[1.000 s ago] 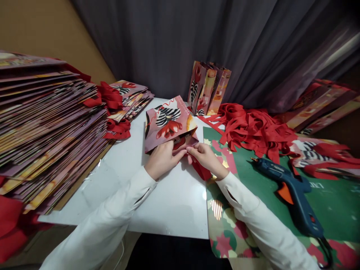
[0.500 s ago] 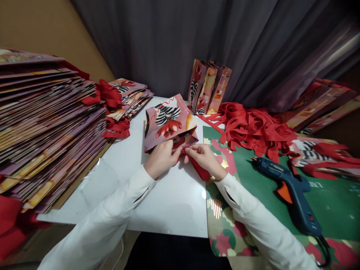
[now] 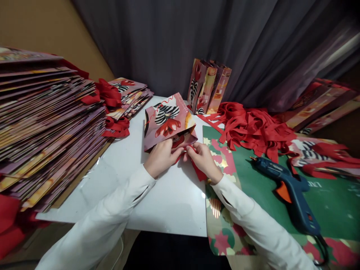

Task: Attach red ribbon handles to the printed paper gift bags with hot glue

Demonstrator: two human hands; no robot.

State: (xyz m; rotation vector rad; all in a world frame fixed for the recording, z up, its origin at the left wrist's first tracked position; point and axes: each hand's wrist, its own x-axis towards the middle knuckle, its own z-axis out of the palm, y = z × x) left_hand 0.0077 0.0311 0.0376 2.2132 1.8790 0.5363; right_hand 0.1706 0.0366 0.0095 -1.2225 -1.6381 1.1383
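Observation:
A printed paper gift bag point(image 3: 168, 122) with zebra-striped and red flowers lies flat on the white table point(image 3: 168, 202), its mouth toward me. My left hand point(image 3: 161, 157) is closed at the bag's open edge, fingers pressing into the mouth. My right hand point(image 3: 202, 159) pinches a red ribbon strip point(image 3: 199, 173) at the same edge, fingertips almost meeting the left hand's. The ribbon trails under my right palm. Both arms wear white sleeves.
A tall stack of flat printed bags point(image 3: 47, 123) fills the left side, with red ribbon handles point(image 3: 112, 98) behind it. Several upright bags point(image 3: 208, 87) stand at the back. A heap of red ribbons point(image 3: 253, 129) and a blue glue gun point(image 3: 289, 195) lie on a green sheet point(image 3: 332, 202) at right.
My right hand has slid slightly left and toward the bag's mouth with the ribbon. The left hand stays pressed at the bag's edge.

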